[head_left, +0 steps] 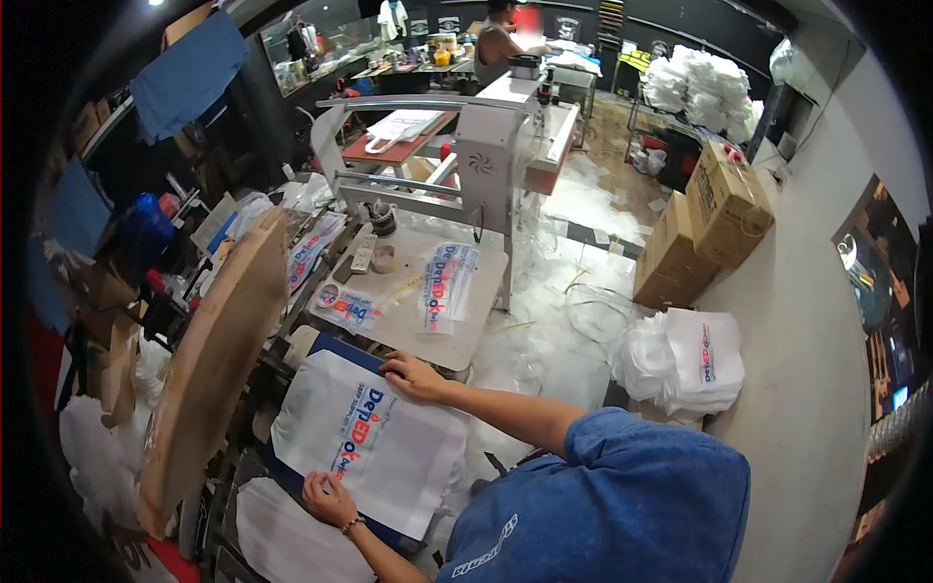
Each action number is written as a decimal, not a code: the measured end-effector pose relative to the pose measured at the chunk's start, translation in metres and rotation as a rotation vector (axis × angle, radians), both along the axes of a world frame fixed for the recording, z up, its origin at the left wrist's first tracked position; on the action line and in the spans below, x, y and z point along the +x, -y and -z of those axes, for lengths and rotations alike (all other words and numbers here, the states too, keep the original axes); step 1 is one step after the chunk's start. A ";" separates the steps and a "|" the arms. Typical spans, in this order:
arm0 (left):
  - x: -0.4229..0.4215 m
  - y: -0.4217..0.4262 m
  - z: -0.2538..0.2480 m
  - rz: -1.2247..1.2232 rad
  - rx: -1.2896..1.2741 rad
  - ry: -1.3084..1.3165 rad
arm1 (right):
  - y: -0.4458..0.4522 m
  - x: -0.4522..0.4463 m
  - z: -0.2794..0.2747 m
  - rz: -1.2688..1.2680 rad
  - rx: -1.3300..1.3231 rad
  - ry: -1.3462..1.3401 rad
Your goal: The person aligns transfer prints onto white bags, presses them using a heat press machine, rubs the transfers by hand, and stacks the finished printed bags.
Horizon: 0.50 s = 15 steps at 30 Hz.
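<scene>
A white bag (403, 457) with blue and red "DepED" print lies flat on a dark blue board (335, 347). My left hand (331, 502), a bracelet at its wrist, rests on the lower left part of the bag beside the print, its fingers slightly bent and apart. At the bag's upper edge, my right hand (416, 377) lies with its fingers spread over the bag and the board's border. Neither hand holds anything. Another white sheet or bag (292, 534) lies below the board at the bottom.
A brown padded panel (219, 360) stands tilted at left. Beyond the board, a pale table (389, 335) bears printed sheets, tape and a power strip. A grey machine frame (483, 160), cartons (729, 204) and stacked white bags (680, 360) are around. Another person (496, 49) is far back.
</scene>
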<state>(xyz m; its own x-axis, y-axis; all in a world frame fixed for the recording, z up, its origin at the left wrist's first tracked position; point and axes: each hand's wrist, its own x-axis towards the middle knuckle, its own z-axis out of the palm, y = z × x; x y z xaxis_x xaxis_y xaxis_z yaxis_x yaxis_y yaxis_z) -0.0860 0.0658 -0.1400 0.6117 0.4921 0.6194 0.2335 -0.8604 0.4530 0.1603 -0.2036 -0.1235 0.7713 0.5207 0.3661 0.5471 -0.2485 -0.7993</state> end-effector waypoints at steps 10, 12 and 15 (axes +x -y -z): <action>0.000 0.002 0.000 -0.044 0.014 -0.032 | -0.004 0.003 0.009 0.000 0.020 -0.071; 0.000 0.005 -0.002 -0.043 -0.015 -0.026 | -0.005 0.004 0.008 -0.003 0.017 -0.043; -0.001 0.003 -0.001 -0.042 -0.052 -0.013 | -0.006 0.006 0.010 0.001 0.019 -0.086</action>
<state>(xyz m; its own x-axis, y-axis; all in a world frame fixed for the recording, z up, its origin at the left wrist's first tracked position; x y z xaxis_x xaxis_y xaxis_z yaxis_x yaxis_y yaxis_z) -0.0869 0.0629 -0.1389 0.5974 0.5486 0.5849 0.2747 -0.8252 0.4935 0.1663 -0.1973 -0.1334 0.8007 0.5137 0.3082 0.4760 -0.2331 -0.8480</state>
